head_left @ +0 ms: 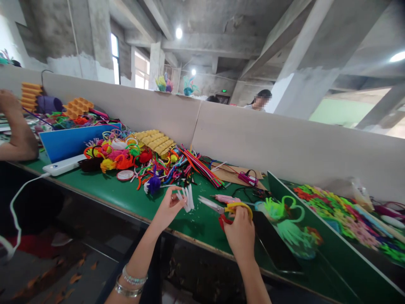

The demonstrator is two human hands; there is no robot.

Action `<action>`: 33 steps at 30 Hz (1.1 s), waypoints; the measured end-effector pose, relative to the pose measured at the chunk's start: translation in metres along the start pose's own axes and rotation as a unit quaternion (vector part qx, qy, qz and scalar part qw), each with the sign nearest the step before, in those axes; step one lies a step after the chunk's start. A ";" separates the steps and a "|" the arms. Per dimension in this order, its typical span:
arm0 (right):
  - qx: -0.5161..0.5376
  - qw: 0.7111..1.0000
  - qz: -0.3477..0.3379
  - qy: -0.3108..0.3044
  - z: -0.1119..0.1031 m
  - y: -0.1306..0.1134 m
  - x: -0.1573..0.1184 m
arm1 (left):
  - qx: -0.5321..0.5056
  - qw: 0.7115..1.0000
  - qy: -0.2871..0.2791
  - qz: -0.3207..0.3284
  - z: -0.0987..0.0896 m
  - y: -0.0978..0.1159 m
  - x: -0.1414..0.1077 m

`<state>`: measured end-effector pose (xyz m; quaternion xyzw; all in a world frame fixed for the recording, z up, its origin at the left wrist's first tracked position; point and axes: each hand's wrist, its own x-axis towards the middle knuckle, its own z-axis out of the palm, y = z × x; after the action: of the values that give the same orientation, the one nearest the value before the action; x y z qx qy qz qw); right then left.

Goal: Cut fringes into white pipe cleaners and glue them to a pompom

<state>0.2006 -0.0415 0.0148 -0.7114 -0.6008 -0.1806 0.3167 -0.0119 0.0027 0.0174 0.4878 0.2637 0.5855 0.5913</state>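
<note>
Center frame: left hand (171,207) pinching white strips (190,198), right hand (241,230) gripping scissors (219,208). I'd guess strips light, bendy; pinch near ends.

The left forearm (147,242) carries a bracelet of small round beads (135,279), pale with hints of turquoise, and just beside it a shiny silver-coloured bangle (128,291). What looks like a thin ring (172,197) circles a finger of the left hand (170,207). The right forearm (253,276) is bare, and dark, plain trousers (154,266) cover the legs.
</note>
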 end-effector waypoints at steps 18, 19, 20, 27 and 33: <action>0.565 0.797 0.079 -0.200 0.007 -0.036 -0.016 | 0.110 0.976 -0.177 -0.065 0.017 -0.003 -0.015; 0.568 0.795 0.083 -0.197 0.007 -0.035 -0.016 | 0.117 0.975 -0.175 -0.065 0.018 -0.003 -0.015; 0.569 0.794 0.088 -0.193 0.008 -0.034 -0.016 | 0.129 0.975 -0.170 -0.062 0.019 -0.003 -0.016; 0.536 0.822 0.071 -0.179 0.005 -0.031 -0.016 | 0.285 0.952 -0.097 0.062 0.024 0.016 -0.023; 0.500 0.841 0.045 -0.203 -0.002 -0.036 -0.015 | 0.355 0.915 -0.180 0.062 0.028 0.015 -0.027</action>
<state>0.1624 -0.0514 0.0153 -0.5038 -0.6278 0.3072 0.5077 0.0016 -0.0331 0.0341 0.7786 0.3124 0.3909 0.3787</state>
